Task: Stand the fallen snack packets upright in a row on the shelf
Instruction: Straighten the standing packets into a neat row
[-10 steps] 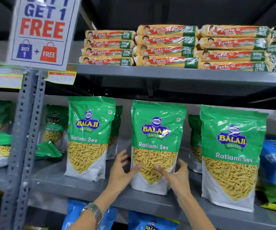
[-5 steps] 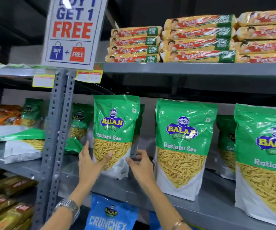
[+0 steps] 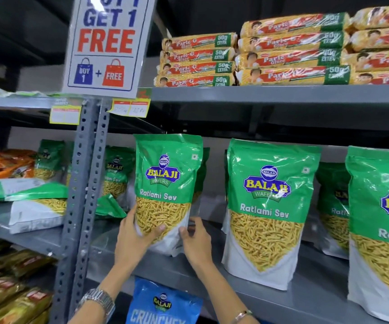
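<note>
A: Head view first. What's in the middle of the frame?

B: An upright green Ratlami Sev packet [image 3: 167, 183] on the grey shelf [image 3: 305, 298], held low down from both sides. The left hand [image 3: 134, 239] wraps its lower left edge, thumb across the front. The right hand [image 3: 194, 242] pinches the lower right edge, fingers closed on the clear side seam.

A: And to the right?

B: A second packet [image 3: 268, 211] stands upright just right of centre, apart from the held one. A third packet [image 3: 380, 225] stands at the right edge, partly cut off. More green packets stand behind them, toward the back.

A: Anything lying down?

B: Yes, at centre left a fallen packet [image 3: 32, 204] lies flat behind the perforated steel post [image 3: 83, 183], on the neighbouring shelf section.

A: Upper part of the frame?

B: A buy-one-get-one sign [image 3: 107, 43] at upper left, and stacked biscuit packs [image 3: 282, 50] across the upper right. At bottom centre, a blue Crunchex bag [image 3: 163, 305] shows below the shelf.
</note>
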`<action>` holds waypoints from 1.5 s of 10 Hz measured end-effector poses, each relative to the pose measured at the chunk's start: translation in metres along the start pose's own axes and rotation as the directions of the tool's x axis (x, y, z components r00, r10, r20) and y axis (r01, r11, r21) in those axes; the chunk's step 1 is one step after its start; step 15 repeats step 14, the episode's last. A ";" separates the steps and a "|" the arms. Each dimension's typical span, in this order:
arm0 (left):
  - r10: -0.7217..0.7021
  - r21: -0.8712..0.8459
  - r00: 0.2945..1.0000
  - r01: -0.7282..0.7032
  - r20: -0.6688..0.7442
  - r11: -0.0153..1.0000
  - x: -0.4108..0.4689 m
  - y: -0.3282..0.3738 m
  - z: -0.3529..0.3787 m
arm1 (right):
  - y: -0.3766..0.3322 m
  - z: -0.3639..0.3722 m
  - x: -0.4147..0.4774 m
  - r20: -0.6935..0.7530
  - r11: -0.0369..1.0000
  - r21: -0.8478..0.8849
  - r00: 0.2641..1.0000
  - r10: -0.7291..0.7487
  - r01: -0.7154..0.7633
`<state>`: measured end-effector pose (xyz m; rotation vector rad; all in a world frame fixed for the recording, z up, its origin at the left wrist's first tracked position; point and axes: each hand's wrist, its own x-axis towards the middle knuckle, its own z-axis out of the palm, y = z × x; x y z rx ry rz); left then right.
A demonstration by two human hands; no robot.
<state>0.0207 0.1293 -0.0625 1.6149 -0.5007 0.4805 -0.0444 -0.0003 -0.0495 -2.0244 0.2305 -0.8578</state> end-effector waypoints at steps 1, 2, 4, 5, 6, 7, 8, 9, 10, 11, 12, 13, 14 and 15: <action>0.004 -0.031 1.000 -0.005 -0.030 0.999 -0.006 0.002 0.002 | 0.002 -0.004 -0.006 -0.011 0.996 -0.086 1.000 -0.020 0.019; 0.060 0.013 0.988 -0.058 -0.144 0.998 -0.019 0.005 0.010 | -0.002 -0.014 -0.016 -0.124 0.974 -0.186 0.980 -0.155 0.130; 0.382 0.213 0.905 -0.343 -0.188 0.915 -0.033 0.054 0.042 | -0.046 -0.059 -0.022 -0.271 0.692 -0.567 0.691 -0.670 0.447; 0.511 0.300 0.852 -0.460 -0.117 0.836 -0.031 0.090 0.061 | -0.060 -0.091 -0.016 -0.337 0.606 -0.693 0.567 -0.751 0.391; 0.624 0.379 0.778 -0.557 -0.075 0.739 -0.024 0.121 0.079 | -0.057 -0.125 -0.008 -0.380 0.553 -0.801 0.520 -0.765 0.229; 0.679 0.389 0.733 -0.617 -0.033 0.685 -0.020 0.144 0.098 | -0.043 -0.156 -0.004 -0.390 0.509 -0.856 0.540 -0.746 0.085; 0.711 0.398 0.703 -0.654 0.004 0.644 -0.024 0.151 0.116 | -0.023 -0.177 -0.005 -0.379 0.476 -0.879 0.579 -0.722 0.017; 0.726 0.430 0.685 -0.674 0.059 0.601 -0.040 0.141 0.133 | -0.001 -0.184 -0.013 -0.356 0.455 -0.890 0.622 -0.698 0.001; 0.715 0.460 0.684 -0.686 0.144 0.563 -0.056 0.125 0.147 | 0.019 -0.181 -0.023 -0.314 0.414 -0.910 0.650 -0.692 0.001; 0.696 0.500 0.688 -0.686 0.207 0.529 -0.067 0.114 0.155 | 0.033 -0.176 -0.027 -0.347 0.431 -0.902 0.639 -0.686 -0.027; 0.673 0.525 0.713 -0.657 0.198 0.541 -0.071 0.110 0.157 | 0.041 -0.175 -0.025 -0.399 0.478 -0.877 0.638 -0.659 -0.053; 0.681 0.521 0.710 -0.656 0.181 0.546 -0.070 0.109 0.156 | 0.049 -0.175 -0.023 -0.395 0.488 -0.872 0.654 -0.645 -0.045; 0.687 0.498 0.710 -0.657 0.155 0.566 -0.068 0.112 0.153 | 0.047 -0.173 -0.027 -0.415 0.542 -0.840 0.656 -0.631 -0.010; 0.687 0.498 0.710 -0.657 0.155 0.566 -0.068 0.112 0.153 | 0.047 -0.173 -0.027 -0.415 0.542 -0.840 0.656 -0.631 -0.010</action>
